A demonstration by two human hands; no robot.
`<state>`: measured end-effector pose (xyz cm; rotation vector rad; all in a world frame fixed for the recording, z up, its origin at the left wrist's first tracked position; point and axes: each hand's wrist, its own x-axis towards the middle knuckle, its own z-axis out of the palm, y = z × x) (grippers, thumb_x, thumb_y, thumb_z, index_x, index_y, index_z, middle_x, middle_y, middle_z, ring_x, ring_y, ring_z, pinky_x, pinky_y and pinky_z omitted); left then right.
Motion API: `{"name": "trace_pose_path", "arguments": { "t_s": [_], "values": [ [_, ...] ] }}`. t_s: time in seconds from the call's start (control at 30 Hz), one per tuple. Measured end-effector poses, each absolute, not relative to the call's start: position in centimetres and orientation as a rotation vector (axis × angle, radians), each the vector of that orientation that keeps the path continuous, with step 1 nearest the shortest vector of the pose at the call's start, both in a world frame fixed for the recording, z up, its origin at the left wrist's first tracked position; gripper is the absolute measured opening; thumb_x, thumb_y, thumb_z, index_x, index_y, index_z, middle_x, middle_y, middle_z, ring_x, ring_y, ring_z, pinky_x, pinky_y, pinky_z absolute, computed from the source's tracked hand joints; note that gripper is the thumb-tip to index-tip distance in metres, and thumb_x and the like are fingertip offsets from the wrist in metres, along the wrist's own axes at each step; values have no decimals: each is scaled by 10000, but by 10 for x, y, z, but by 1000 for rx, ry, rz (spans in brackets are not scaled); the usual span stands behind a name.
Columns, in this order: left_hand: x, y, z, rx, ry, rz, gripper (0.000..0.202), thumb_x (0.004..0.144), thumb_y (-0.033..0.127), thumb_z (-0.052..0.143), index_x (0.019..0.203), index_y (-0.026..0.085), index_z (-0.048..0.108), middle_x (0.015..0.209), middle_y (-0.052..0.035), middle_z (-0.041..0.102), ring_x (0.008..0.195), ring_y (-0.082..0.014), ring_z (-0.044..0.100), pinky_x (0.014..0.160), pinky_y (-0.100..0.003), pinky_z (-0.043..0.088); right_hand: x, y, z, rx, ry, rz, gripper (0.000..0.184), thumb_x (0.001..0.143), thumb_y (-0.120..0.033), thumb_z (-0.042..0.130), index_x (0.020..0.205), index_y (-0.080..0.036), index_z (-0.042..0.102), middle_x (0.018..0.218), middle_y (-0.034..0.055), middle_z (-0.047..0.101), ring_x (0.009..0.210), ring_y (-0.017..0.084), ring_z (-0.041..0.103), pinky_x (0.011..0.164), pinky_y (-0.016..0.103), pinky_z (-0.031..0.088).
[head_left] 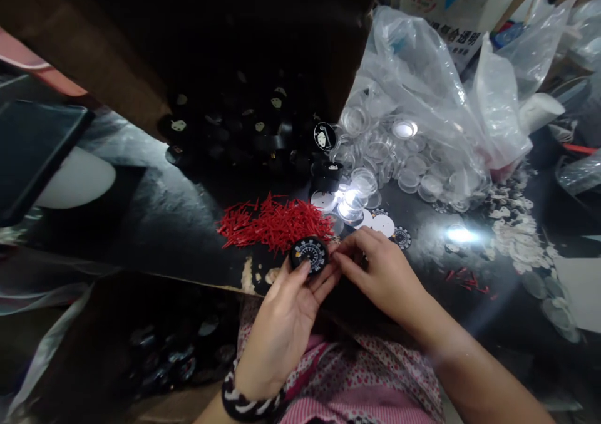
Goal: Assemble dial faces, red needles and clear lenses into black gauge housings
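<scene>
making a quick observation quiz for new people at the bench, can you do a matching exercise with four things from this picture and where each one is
1. black dial
2. thin red pieces
3. clear round discs
4. dark-and-light bracelet

A. heaped on the dark bench, just beyond the fingers
B. around the wrist of the left hand
C. piled beside and below the plastic bag
D. held up by the left hand, thumb over its lower edge

Right pairs: 1-D, 2-A, 3-C, 4-B
</scene>
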<state>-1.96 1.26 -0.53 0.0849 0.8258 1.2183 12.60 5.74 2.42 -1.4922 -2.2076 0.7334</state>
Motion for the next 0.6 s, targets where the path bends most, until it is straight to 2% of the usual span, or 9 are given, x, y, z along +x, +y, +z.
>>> {"name": "trace_pose_path", "arguments": {
  "t_s": [0.17, 0.27, 0.33, 0.5, 0.6],
  "values": [
    [-20, 8, -4, 276, 1018, 1274, 318, 834, 291, 682, 1149, 258, 657, 1202, -40, 687, 1187, -233, 603, 1021, -368, 494, 129, 52, 27, -1386, -2374, 476, 107, 922, -216, 557, 906, -143, 634, 871, 67, 644, 807, 214, 573, 751, 367, 403],
    [-23, 10, -6, 400, 1087, 1299, 394, 861, 323, 646, 1250, 314, 588, 1252, -22, 658, 1193, -231, 597, 1030, -381, 481, 129, 50, 32, -1364, -2281, 609, 83, 913, -191, 555, 888, -154, 625, 861, 54, 627, 793, 195, 569, 729, 338, 417],
    [-22, 12, -10, 495, 1128, 1293, 387, 868, 328, 635, 1250, 329, 577, 1260, -13, 649, 1191, -230, 595, 1040, -388, 466, 129, 48, 36, -1331, -2160, 772, 79, 916, -177, 548, 886, -169, 621, 865, 38, 621, 801, 172, 575, 726, 304, 431],
    [-12, 14, -13, 656, 1158, 1177, 332, 863, 347, 634, 1187, 284, 608, 1211, -25, 665, 1182, -230, 593, 1080, -377, 405, 126, 46, 41, -1416, -2114, 826, 87, 896, -142, 562, 833, -189, 600, 819, 9, 611, 773, 154, 566, 707, 289, 413],
    [-11, 12, -8, 696, 1191, 1149, 315, 863, 347, 632, 1170, 282, 609, 1183, -21, 676, 1153, -217, 610, 1042, -334, 435, 126, 46, 42, -1438, -2118, 841, 103, 887, -129, 570, 805, -192, 580, 789, -1, 602, 761, 151, 560, 698, 285, 403]
  ]
}}
